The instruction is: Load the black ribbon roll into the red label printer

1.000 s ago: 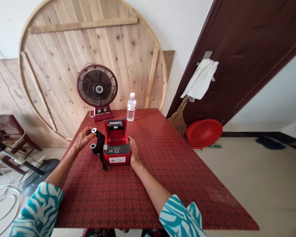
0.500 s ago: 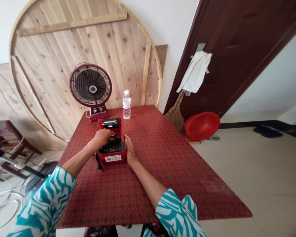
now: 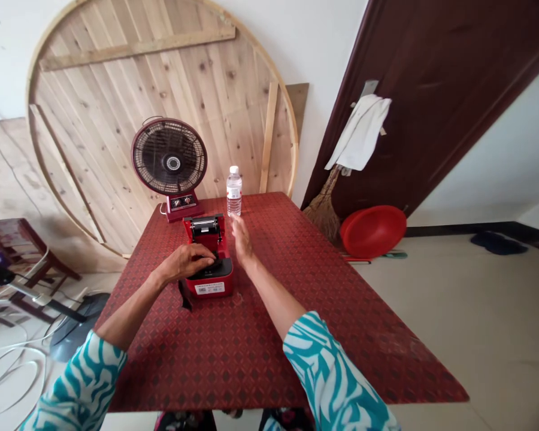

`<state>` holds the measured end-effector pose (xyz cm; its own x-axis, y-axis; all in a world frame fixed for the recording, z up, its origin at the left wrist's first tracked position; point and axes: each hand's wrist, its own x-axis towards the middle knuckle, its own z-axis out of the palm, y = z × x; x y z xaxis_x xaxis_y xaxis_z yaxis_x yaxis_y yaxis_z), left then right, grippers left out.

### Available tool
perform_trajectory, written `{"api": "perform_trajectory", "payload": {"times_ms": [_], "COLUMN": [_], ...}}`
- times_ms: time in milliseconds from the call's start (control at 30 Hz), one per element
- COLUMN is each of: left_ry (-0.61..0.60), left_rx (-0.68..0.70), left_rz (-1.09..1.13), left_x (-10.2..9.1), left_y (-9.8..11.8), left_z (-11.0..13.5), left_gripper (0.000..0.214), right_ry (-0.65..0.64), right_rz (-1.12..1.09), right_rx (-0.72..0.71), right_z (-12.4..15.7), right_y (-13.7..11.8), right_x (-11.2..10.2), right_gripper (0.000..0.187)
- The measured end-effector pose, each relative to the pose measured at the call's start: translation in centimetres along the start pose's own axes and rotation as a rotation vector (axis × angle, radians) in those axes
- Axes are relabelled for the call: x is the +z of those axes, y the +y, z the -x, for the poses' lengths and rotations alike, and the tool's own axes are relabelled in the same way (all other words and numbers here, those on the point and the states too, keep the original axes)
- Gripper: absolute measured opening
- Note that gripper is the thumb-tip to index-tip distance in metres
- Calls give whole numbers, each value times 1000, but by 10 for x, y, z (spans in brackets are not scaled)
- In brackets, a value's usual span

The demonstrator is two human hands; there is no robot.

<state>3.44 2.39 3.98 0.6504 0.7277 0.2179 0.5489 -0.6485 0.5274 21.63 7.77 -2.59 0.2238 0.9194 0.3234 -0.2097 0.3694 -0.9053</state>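
A small red and black label printer (image 3: 209, 289) stands on the table with its lid (image 3: 205, 226) raised, showing a roller inside the lid. My left hand (image 3: 189, 261) lies over the printer's black front top. Its fingers are bent and close together at the edge of the opening, and whatever is under the fingertips is hidden. My right hand (image 3: 243, 240) is held upright at the printer's right side, fingers stretched forward beside the raised lid, holding nothing. A dark strap-like piece (image 3: 185, 296) hangs at the printer's left.
Behind the printer stand a dark red fan (image 3: 172, 161) and a water bottle (image 3: 234, 191). A patterned cloth covers the table (image 3: 323, 335). A round wooden tabletop (image 3: 224, 90) leans on the wall. Right of the table are a broom (image 3: 324, 209) and a red basin (image 3: 374, 232).
My left hand has drawn back from inside the printer onto its front top. My right hand has moved off the printer's side and forward, fingers extended. The view has shifted slightly.
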Motion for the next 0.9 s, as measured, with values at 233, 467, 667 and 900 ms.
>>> {"api": "perform_trajectory", "payload": {"times_ms": [233, 467, 667, 900], "left_ry": [98, 421, 350, 240], "left_rx": [162, 50, 73, -11], "left_rz": [-234, -347, -392, -466], "left_x": [7, 13, 17, 14], "left_y": [10, -12, -33, -24], "left_z": [34, 51, 56, 60], "left_gripper": [23, 41, 49, 49], "right_ry": [-79, -167, -4, 67], "right_rz": [81, 182, 69, -18], "right_rx": [-182, -260, -150, 42], "right_z": [17, 77, 76, 74], "right_y": [-29, -13, 9, 32], "right_x": [1, -25, -19, -17], "right_gripper": [42, 39, 42, 50]}}
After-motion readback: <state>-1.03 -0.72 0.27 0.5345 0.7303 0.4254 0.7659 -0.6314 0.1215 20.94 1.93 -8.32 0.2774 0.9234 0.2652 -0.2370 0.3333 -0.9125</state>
